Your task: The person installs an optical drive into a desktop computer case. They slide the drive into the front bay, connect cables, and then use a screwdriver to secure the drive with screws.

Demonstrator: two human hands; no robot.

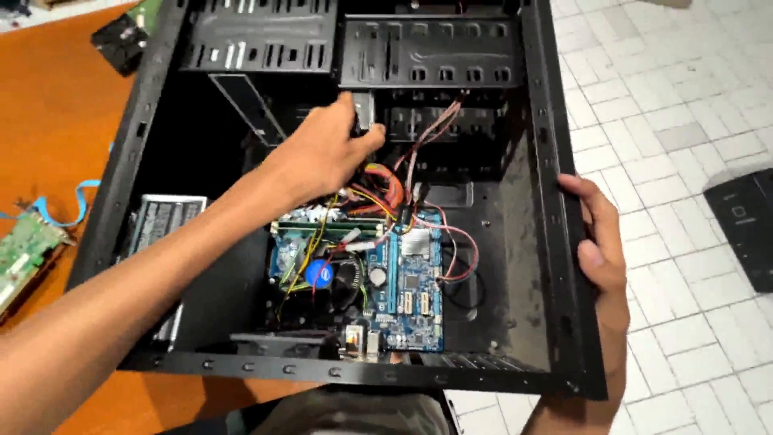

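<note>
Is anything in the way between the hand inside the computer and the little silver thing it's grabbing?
No. The left hand already has its fingers on the small silver part by the drive cage. The red and yellow cables lie below the hand, not between.

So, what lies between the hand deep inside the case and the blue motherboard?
In the head view, a bundle of cables, red, yellow and black, fills the stretch between the left hand and the blue motherboard.

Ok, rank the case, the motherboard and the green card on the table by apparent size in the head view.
1. Case, largest by far.
2. Motherboard.
3. Green card, partly cut off at the frame edge and at a different distance, so third place is unsure.
</note>
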